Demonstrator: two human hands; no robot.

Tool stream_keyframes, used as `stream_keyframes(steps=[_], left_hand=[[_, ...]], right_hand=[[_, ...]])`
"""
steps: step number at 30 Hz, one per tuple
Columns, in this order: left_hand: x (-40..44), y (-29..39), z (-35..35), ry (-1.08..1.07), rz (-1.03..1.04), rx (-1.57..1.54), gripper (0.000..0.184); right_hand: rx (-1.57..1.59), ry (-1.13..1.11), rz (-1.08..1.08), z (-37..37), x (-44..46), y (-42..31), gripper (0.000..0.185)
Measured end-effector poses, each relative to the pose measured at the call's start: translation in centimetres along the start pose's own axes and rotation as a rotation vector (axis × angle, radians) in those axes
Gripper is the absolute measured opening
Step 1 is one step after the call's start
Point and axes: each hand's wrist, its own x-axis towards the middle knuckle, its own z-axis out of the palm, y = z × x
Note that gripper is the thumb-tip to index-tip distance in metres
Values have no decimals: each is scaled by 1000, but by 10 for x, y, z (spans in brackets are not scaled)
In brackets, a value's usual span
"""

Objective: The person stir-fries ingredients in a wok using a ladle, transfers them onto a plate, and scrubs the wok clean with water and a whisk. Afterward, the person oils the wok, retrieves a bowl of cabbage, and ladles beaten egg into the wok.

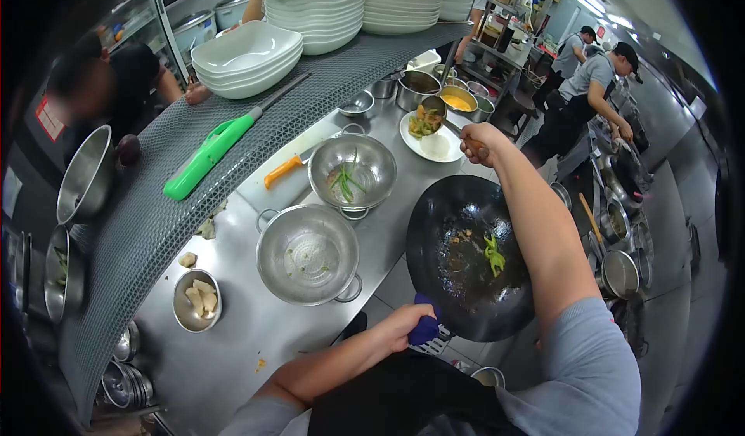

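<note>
My right hand [484, 144] is closed around the wooden handle of a ladle [436, 104]. The ladle's bowl is tilted over a white plate [450, 150], where cooked food [424, 123] with green and brown pieces lies at the left side. My left hand [403, 324] grips a dark blue cloth [424, 329] at the near edge of a black wok [434, 226]. The wok is tipped, held off the counter's edge; a few green vegetable pieces [493, 256] and brown bits remain on its oily inside. Whether a wok handle lies under the cloth is hidden.
Two steel colanders [268, 261] and an orange-handled knife [283, 172] lie on the steel counter [233, 350], beside a small bowl [184, 321]. The raised shelf holds a green lighter [206, 156] and stacked white bowls [233, 83]. Co-workers stand left and at the right-hand stoves.
</note>
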Motion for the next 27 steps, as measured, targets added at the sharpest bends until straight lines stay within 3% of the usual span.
stream_keyframes(steps=[2, 5, 7, 8, 10, 17, 20, 22, 25, 27], left_hand=[[7, 2, -4, -35, -7, 24, 8], [3, 13, 3, -17, 8, 57, 7], [6, 16, 1, -29, -4, 63, 7], [8, 17, 0, -35, -13, 73, 7], [16, 17, -6, -57, -15, 71, 7], [15, 26, -5, -35, -45, 81, 7], [16, 29, -7, -35, -66, 66, 5], [14, 32, -6, -24, -42, 93, 6], [15, 35, -5, -12, -8, 100, 7], [16, 39, -3, -30, 40, 76, 7]], right_hand=[[-58, 27, -10, 1, 2, 3, 12], [-384, 118, -52, 5, 9, 15, 19], [-717, 156, -202, 3, 21, 33, 24], [-719, 157, -202, 0, 24, 45, 24], [-1001, 261, -434, 0, 21, 60, 25], [-1011, 338, -437, -6, -5, 67, 35], [-984, 441, -575, -14, 8, 82, 37], [-384, 214, -313, -18, -10, 72, 40], [213, 89, -147, -28, -71, 60, 13], [596, -58, -78, -52, -109, 70, 11]])
